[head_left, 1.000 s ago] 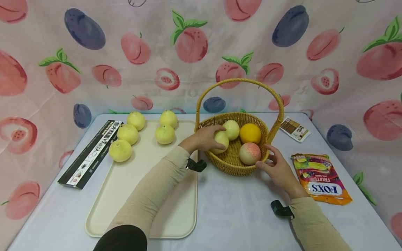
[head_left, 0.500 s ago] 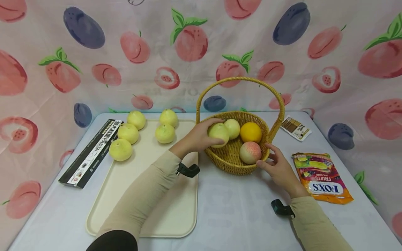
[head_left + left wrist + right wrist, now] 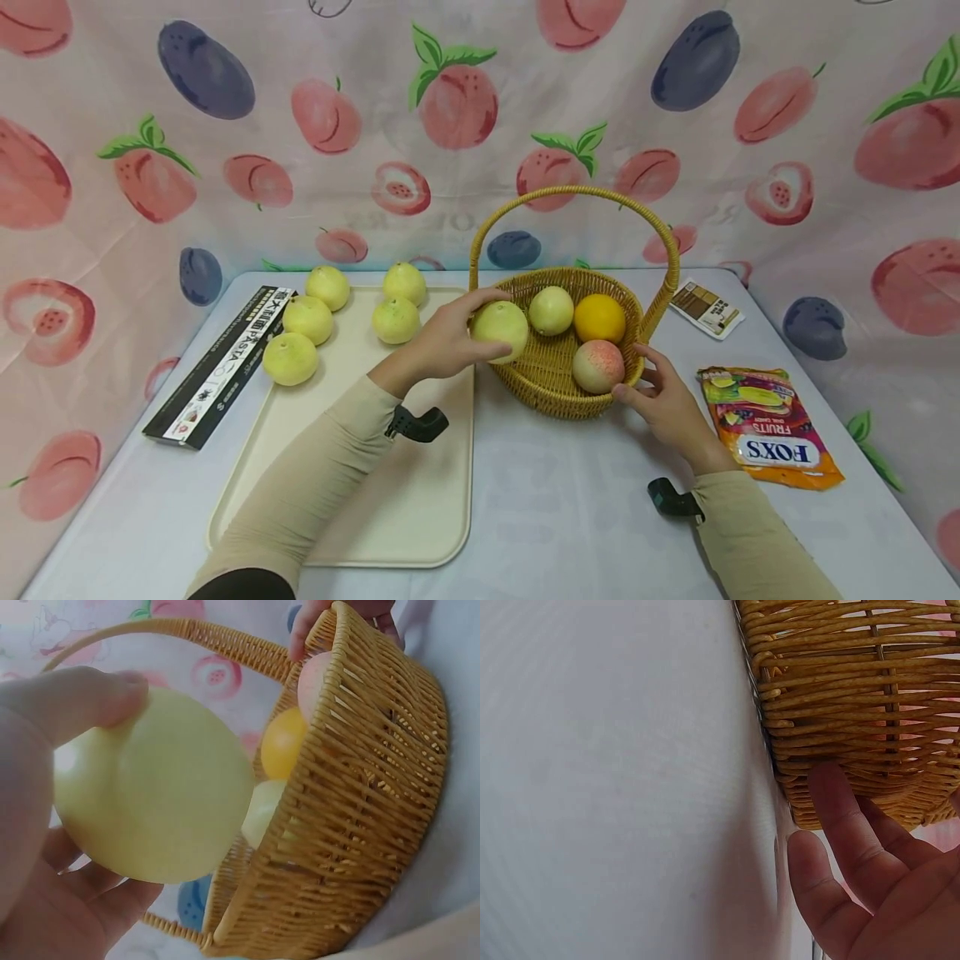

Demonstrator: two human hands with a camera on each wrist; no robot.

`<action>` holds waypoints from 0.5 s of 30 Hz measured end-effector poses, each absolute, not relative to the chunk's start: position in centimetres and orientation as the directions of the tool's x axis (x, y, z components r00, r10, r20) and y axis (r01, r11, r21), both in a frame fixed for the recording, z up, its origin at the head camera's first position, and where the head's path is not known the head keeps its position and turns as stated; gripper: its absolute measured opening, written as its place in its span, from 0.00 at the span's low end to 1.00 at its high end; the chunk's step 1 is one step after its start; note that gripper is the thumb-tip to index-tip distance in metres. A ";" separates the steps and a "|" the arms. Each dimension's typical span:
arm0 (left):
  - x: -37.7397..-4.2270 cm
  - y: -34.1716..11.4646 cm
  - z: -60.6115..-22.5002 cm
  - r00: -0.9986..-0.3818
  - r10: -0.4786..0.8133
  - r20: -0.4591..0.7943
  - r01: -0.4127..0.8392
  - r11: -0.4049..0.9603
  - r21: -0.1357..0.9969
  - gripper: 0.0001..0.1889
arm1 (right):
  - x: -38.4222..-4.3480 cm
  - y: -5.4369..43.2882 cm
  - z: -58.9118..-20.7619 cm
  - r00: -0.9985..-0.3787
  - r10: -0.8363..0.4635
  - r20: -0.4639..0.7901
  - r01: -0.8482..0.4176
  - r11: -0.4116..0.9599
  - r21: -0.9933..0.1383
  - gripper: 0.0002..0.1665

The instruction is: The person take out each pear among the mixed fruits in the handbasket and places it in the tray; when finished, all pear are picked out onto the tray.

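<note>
My left hand [image 3: 441, 340] holds a pale yellow-green round fruit [image 3: 501, 330] by its sides, just over the left rim of a wicker basket [image 3: 551, 405]. In the left wrist view, the thumb presses the top of this fruit [image 3: 161, 787] and the fingers lie beneath. Inside the basket sit another pale green fruit [image 3: 551, 312], an orange [image 3: 600, 318] and a peach [image 3: 597, 367]. My right hand [image 3: 669, 410] grips the basket's right front rim. The right wrist view shows its fingers [image 3: 840, 802] against the outer weave.
Left of the basket, a cream tray [image 3: 390, 500] bears several more pale round fruits [image 3: 396, 320]. A black-and-white pasta box [image 3: 217, 367] lies along its left side. On the right are a Fox's candy bag [image 3: 768, 427] and a small brown-and-white packet [image 3: 707, 309]. The basket handle [image 3: 573, 191] arches upright.
My left hand has lifted the pale fruit from inside the basket and moved it left, toward the rim. The right hand stays on the rim, and the basket has not visibly shifted.
</note>
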State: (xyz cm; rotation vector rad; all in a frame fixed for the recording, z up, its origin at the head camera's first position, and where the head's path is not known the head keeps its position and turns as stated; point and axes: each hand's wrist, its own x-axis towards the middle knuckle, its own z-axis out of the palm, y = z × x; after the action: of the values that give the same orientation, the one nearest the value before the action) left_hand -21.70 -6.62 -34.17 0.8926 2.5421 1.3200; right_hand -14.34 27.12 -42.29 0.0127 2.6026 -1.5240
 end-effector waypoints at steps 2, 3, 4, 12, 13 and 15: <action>-21.4 -7.2 -34.1 -0.818 0.555 0.155 0.445 0.438 0.781 0.34 | -14.3 27.1 -42.3 -0.992 -0.055 -0.114 0.073 0.491 -0.868 0.52; -21.3 -7.4 -34.1 -0.819 0.550 0.164 0.450 0.438 0.778 0.34 | -14.3 27.1 -42.3 -0.992 -0.055 -0.115 0.073 0.490 -0.868 0.52; -21.2 -7.7 -34.1 -0.820 0.545 0.172 0.454 0.437 0.777 0.34 | -14.3 27.1 -42.3 -0.992 -0.054 -0.116 0.074 0.490 -0.869 0.52; -20.5 -10.2 -34.6 -0.830 0.498 0.251 0.481 0.412 0.774 0.34 | -14.4 27.1 -42.3 -0.991 -0.052 -0.122 0.081 0.490 -0.868 0.53; -20.4 -10.5 -34.6 -0.834 0.489 0.256 0.480 0.415 0.773 0.34 | -14.4 27.1 -42.3 -0.991 -0.051 -0.123 0.082 0.490 -0.868 0.53; -20.1 -11.2 -34.7 -0.842 0.471 0.262 0.476 0.423 0.771 0.34 | -14.4 27.1 -42.3 -0.991 -0.051 -0.125 0.084 0.489 -0.868 0.53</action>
State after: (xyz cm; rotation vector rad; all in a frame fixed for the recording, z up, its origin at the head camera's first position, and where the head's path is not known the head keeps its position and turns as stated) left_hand -20.12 -11.19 -34.67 0.8836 2.6548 1.4409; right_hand -14.35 27.08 -42.26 0.0292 2.5937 -1.5229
